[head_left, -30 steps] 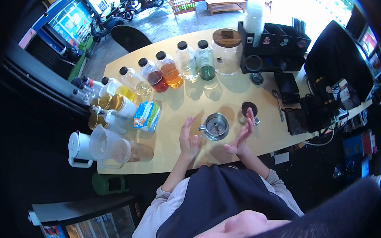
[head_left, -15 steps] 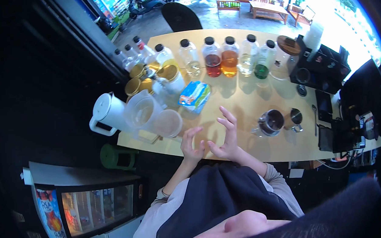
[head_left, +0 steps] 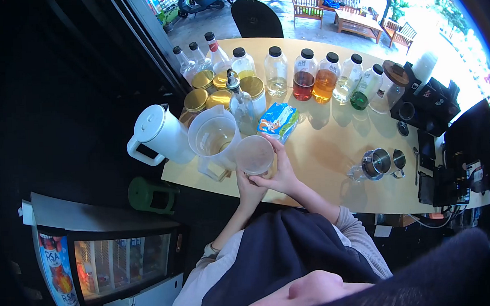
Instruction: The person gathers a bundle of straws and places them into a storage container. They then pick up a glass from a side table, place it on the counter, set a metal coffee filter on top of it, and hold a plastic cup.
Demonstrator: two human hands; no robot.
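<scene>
Both hands are around a round translucent plastic tub [head_left: 255,154] near the table's front edge. My left hand [head_left: 251,188] is at its lower left side, partly hidden by the tub. My right hand [head_left: 279,170] curves round the right side, thumb across the near side. Left of the tub stands a translucent measuring jug [head_left: 214,138] with its handle toward me. Just behind lies a blue soft packet [head_left: 279,120]. A clear bottle with a pourer [head_left: 243,106] stands behind the jug.
A white kettle [head_left: 159,132] stands at the left edge beside gold-lidded jars [head_left: 196,100]. Black-capped bottles, including a red one [head_left: 304,79] and an orange one [head_left: 326,82], line the back. Metal cups [head_left: 375,163] and a spoon [head_left: 416,159] are at right.
My hands, raised with fingers apart before, have moved left and closed around the tub. The view has shifted, so the table items appear further right.
</scene>
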